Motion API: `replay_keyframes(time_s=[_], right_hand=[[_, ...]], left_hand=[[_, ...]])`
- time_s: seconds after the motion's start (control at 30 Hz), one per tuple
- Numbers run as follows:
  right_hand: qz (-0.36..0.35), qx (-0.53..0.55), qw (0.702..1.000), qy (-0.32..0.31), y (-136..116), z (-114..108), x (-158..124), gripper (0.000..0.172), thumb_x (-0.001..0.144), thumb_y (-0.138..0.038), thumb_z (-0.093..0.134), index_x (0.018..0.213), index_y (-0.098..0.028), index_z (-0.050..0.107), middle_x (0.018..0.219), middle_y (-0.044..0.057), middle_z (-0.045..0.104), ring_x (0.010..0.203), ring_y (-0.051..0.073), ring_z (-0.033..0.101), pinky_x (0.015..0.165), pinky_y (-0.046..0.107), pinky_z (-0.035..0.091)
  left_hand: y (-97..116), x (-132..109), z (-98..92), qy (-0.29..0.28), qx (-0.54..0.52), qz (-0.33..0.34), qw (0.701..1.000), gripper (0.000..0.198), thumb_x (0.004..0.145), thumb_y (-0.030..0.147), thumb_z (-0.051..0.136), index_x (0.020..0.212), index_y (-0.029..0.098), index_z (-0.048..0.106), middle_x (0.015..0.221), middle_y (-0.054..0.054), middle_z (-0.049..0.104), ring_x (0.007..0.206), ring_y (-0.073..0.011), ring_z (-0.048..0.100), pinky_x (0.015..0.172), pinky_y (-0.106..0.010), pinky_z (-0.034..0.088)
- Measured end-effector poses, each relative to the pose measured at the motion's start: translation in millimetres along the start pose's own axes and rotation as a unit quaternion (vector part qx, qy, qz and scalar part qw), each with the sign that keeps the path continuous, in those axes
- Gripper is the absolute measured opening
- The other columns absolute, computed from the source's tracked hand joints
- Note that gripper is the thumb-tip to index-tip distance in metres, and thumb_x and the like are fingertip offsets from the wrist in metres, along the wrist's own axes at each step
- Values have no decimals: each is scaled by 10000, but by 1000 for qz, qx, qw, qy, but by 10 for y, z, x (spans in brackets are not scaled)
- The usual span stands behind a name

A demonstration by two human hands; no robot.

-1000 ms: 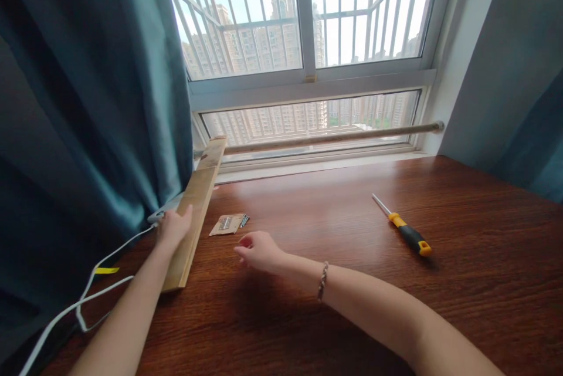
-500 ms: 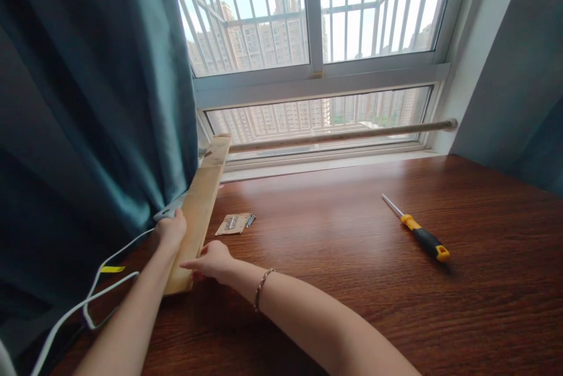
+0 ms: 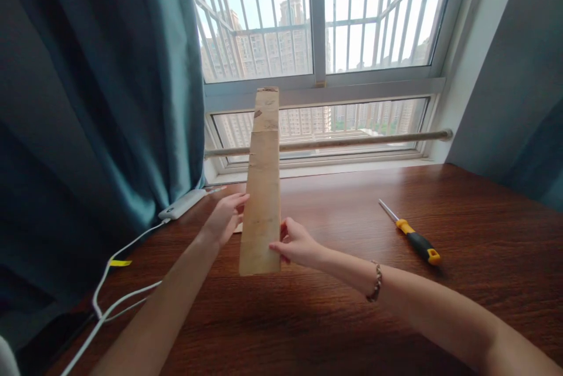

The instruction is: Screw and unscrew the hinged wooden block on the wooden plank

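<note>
A long, pale wooden board (image 3: 263, 188) is held up off the table, pointing away from me with its far end raised in front of the window. My left hand (image 3: 224, 217) grips its left edge with bent fingers. On the right edge, close to the near end, my right hand (image 3: 299, 244) pinches the board between thumb and fingers. A small corner of brown card (image 3: 238, 228) peeks out beside the board; the rest of it and the screws are hidden. Off to the right lies a screwdriver (image 3: 411, 235) with a yellow and black handle.
A white power strip (image 3: 182, 205) with white cables (image 3: 101, 294) lies along the left, by the blue curtain (image 3: 132, 100). The brown wooden table (image 3: 352, 317) runs to the barred window, where a horizontal rail (image 3: 360, 142) crosses. A wall stands at right.
Both hands have carried the wooden board rightward and lifted its far end. The power strip at the left is now uncovered, and the card with screws has become mostly hidden.
</note>
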State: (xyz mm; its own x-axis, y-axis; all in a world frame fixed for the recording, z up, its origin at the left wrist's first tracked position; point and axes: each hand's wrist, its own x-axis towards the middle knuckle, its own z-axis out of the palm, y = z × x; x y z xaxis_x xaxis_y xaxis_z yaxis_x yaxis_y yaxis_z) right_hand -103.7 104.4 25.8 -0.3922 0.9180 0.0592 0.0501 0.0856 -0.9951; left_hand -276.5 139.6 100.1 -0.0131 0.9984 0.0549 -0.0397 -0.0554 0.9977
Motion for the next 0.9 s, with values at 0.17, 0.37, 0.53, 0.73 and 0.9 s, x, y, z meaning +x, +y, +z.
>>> replay_keyframes(time_s=[0.17,0.37,0.53,0.73,0.9], right_hand=[[39,15,999,-31,-34,-778,-923,338,668,-309,648,809,-200,360,635,-78,521,349,37,424,295,162,304],[87,25,996,-13,179,-1244,-1546,392,677,-429,650,839,-188,385,823,-16,567,333,-5,394,283,148,274],[103,13,994,27,308,-1470,-1659,438,659,-487,658,844,-185,400,734,-36,540,344,2,399,291,140,301],[107,20,992,60,367,-1625,-1680,478,630,-522,673,848,-178,423,852,1,552,374,2,426,308,155,314],[118,19,991,57,395,-1693,-1687,469,645,-503,668,866,-170,423,772,-28,528,385,4,423,321,149,309]], left_hand=[[-224,-383,626,-166,-59,-37,984,424,504,150,774,910,141,651,930,-86,679,884,-214,609,775,-314,453],[-645,-556,1287,-212,-128,-70,966,414,497,126,785,891,113,659,901,-102,679,908,-223,600,861,-346,416],[-789,-471,1592,-244,-141,-85,956,400,502,116,773,886,107,661,937,-121,670,927,-243,600,867,-368,418],[-791,-369,1798,-239,-138,-102,956,399,460,99,776,840,104,657,901,-120,674,898,-240,610,836,-347,428],[-798,-337,1873,-242,-125,-99,957,397,454,105,775,833,105,655,878,-110,674,840,-217,613,809,-339,436]])
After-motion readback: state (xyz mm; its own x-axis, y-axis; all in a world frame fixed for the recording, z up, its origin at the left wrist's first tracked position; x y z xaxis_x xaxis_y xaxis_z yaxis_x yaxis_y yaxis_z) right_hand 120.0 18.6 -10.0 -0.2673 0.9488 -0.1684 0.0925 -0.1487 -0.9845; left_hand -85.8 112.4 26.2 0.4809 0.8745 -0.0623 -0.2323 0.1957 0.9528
